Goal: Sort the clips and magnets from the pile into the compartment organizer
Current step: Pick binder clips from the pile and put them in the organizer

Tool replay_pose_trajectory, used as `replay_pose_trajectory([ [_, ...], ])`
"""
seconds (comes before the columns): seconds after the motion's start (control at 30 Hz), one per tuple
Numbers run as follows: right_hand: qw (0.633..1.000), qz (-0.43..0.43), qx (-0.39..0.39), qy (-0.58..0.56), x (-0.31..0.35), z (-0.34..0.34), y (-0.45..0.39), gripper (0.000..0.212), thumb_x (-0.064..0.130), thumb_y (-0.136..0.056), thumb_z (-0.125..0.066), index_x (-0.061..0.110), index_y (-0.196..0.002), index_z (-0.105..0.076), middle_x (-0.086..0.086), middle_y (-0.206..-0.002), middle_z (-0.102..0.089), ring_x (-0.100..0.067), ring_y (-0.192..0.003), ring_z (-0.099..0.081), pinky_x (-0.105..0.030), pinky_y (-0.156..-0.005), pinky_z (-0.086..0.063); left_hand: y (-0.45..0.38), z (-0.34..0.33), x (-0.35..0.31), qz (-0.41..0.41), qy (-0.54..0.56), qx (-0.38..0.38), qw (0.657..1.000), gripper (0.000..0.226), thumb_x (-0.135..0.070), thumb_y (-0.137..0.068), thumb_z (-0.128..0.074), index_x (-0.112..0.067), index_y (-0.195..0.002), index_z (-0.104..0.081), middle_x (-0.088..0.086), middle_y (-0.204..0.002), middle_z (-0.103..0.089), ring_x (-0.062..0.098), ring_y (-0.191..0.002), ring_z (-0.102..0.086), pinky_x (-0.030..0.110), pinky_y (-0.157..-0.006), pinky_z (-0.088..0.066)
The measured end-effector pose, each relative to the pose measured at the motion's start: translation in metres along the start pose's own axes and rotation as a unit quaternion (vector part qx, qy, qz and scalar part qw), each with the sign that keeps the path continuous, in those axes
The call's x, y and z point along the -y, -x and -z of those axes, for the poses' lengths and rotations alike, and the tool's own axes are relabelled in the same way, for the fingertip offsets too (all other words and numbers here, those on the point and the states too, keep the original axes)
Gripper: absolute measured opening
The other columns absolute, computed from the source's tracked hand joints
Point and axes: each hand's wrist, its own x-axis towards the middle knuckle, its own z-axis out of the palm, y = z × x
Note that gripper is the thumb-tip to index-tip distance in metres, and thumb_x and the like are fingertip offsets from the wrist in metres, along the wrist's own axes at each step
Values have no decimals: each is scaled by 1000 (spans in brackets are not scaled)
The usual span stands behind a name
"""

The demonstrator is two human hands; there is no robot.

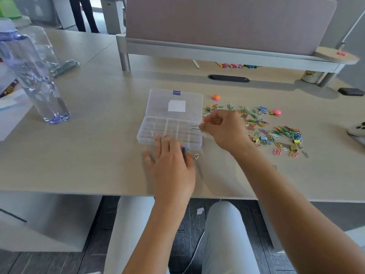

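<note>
A clear plastic compartment organizer point(156, 133) lies open on the desk, its lid point(158, 103) folded back. The pile of coloured paper clips and small binder clips point(276, 133) spreads to its right, with two round pink-and-orange magnets point(216, 97) point(276, 112) at the pile's far edge. My right hand point(223, 131) pinches the silver wire handle of a binder clip point(194, 127) over the organizer's right-hand compartments. My left hand point(169, 163) lies at the organizer's front edge, fingers spread. It holds a blue binder clip point(185, 149) at its thumb side, the thumb hidden.
A clear water bottle point(33, 76) stands at the left of the desk point(88, 155). A raised shelf with a pink partition point(227, 22) runs along the back, coloured pieces lying under it. A dark cable slot point(228, 78) is behind the organizer. A white object point(357, 129) sits at the right edge.
</note>
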Motion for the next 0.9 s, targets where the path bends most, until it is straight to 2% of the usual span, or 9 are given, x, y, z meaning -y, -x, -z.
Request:
replay_pose_trajectory([
  [0.07,999,-12,4,34,4,-5,-2,15,29,-79,-85,20,-88,-75,6,-78,-72,-13,-75,-68,-35,-73,-59,7,3,0,1,-10,-1,1000,13,-30,-96,-56,-19,-103,-59,1,-137,-61,27,-151,-31,58,-111,-31],
  [0.17,997,-20,7,72,8,-12,1,14,32,-76,-86,25,-79,-74,8,-77,-73,-16,-77,-70,-41,-76,-61,16,6,1,-2,-12,-16,1000,14,-30,-96,-57,-18,-102,-60,5,-138,-62,31,-149,-35,60,-108,-34],
  [0.33,996,-26,5,84,7,-15,11,11,31,-78,-86,25,-79,-77,10,-76,-73,-13,-79,-70,-38,-76,-61,24,8,1,10,20,-40,999,12,-29,-97,-58,-17,-99,-62,9,-137,-62,33,-147,-38,62,-107,-35],
  [0.43,995,-5,13,96,10,-17,15,8,29,-80,-84,24,-78,-77,10,-74,-73,-13,-76,-69,-40,-75,-61,27,8,0,10,35,-53,998,13,-28,-97,-59,-16,-98,-63,9,-137,-63,33,-147,-39,63,-109,-34],
  [0.53,994,5,15,111,16,-19,19,8,26,-80,-83,22,-77,-77,11,-68,-68,-13,-69,-65,-42,-72,-60,27,9,2,14,57,-65,996,10,-26,-96,-61,-16,-96,-63,8,-130,-66,33,-144,-42,61,-107,-37],
  [0.63,992,8,13,127,17,-20,22,9,25,-79,-83,23,-75,-75,9,-70,-70,-16,-72,-67,-42,-70,-60,27,12,4,23,97,-75,992,9,-24,-96,-62,-16,-94,-62,5,-121,-67,31,-141,-46,59,-104,-40],
  [0.7,991,6,21,136,17,-20,23,10,26,-78,-83,24,-74,-74,9,-71,-70,-14,-72,-67,-39,-69,-60,27,15,6,27,130,-90,987,7,-23,-96,-63,-16,-93,-63,2,-114,-67,30,-131,-54,55,-101,-43],
  [0.8,991,12,27,132,14,-20,23,8,24,-78,-83,23,-76,-75,10,-71,-70,-11,-72,-66,-35,-68,-58,25,20,9,37,163,-124,978,10,-25,-94,-60,-18,-90,-65,-4,-100,-64,25,-101,-60,48,-90,-47],
  [0.9,990,23,32,132,9,-22,23,9,19,-79,-81,23,-80,-73,12,-69,-67,-6,-68,-62,-31,-64,-54,20,26,8,57,181,-156,969,9,-26,-94,-63,-19,-91,-69,-4,-96,-64,23,-95,-56,43,-84,-47],
])
